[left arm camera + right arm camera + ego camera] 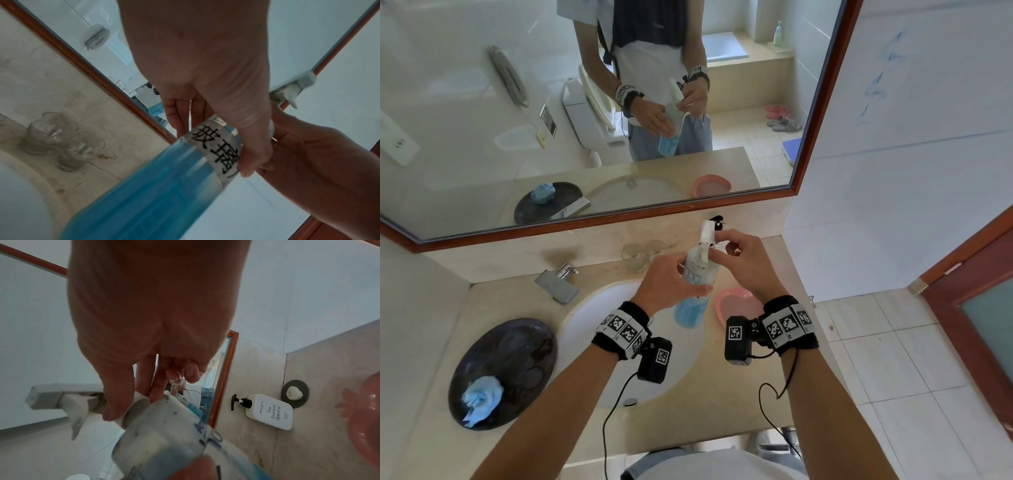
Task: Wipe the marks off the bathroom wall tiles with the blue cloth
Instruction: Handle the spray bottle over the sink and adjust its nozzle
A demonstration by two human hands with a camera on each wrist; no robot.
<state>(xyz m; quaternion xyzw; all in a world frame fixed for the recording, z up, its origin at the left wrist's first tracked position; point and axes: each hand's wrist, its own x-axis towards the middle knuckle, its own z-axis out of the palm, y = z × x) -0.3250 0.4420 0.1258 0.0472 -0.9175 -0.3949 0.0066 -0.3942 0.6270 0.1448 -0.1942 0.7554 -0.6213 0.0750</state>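
A spray bottle (pixel 697 274) of blue liquid with a white trigger head (pixel 708 231) is held tilted above the sink. My left hand (pixel 678 274) grips its clear upper body, thumb on the label (pixel 218 152). My right hand (pixel 719 245) pinches the neck just below the trigger head (pixel 61 399). The crumpled blue cloth (pixel 481 399) lies on a dark round plate (pixel 517 349) at the counter's left, away from both hands. Blue scribbled marks (pixel 880 82) show on the white wall tiles to the right of the mirror.
The white sink (pixel 592 318) and chrome tap (pixel 558 281) are below the bottle. Two glasses (pixel 635 257) stand at the back. A pink heart-shaped dish (pixel 736 305) and a white pump bottle (pixel 269 412) sit at the right. The mirror (pixel 585 102) hangs behind; a door (pixel 976 308) is at right.
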